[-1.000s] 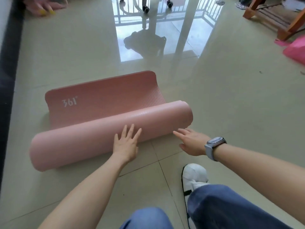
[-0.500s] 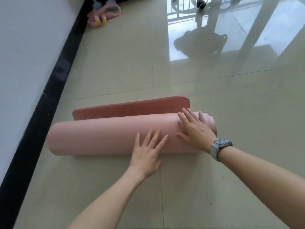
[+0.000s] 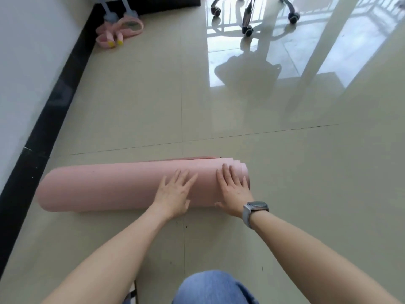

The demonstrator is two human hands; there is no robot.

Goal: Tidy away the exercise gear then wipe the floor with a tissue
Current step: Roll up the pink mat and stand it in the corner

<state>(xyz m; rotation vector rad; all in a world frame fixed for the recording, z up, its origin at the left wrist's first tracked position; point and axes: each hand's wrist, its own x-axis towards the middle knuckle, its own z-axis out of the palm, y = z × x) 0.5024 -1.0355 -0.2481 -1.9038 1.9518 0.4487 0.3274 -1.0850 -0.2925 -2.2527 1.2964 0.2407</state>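
Note:
A pink exercise mat (image 3: 105, 187) lies rolled into a thick tube across the glossy tiled floor (image 3: 306, 194); only a thin strip of its end shows behind the roll. My left hand (image 3: 175, 194) presses flat on the middle of the roll, fingers spread. My right hand (image 3: 234, 191), with a grey watch on the wrist, lies flat on the roll's right end, where the spiral layers show. Neither hand grips anything. No tissue is in view.
A white wall with a black skirting (image 3: 50, 119) runs along the left, close to the roll's left end. Pink resistance bands with yellow tips (image 3: 118, 34) lie in the far corner. An office chair's wheeled base (image 3: 249, 12) stands at the back. My knee in jeans (image 3: 214, 288) is at the bottom.
The mat has rolled away from me until almost no flat part is left. Both hands moved forward with it, and the right hand went from the floor onto the roll's right end.

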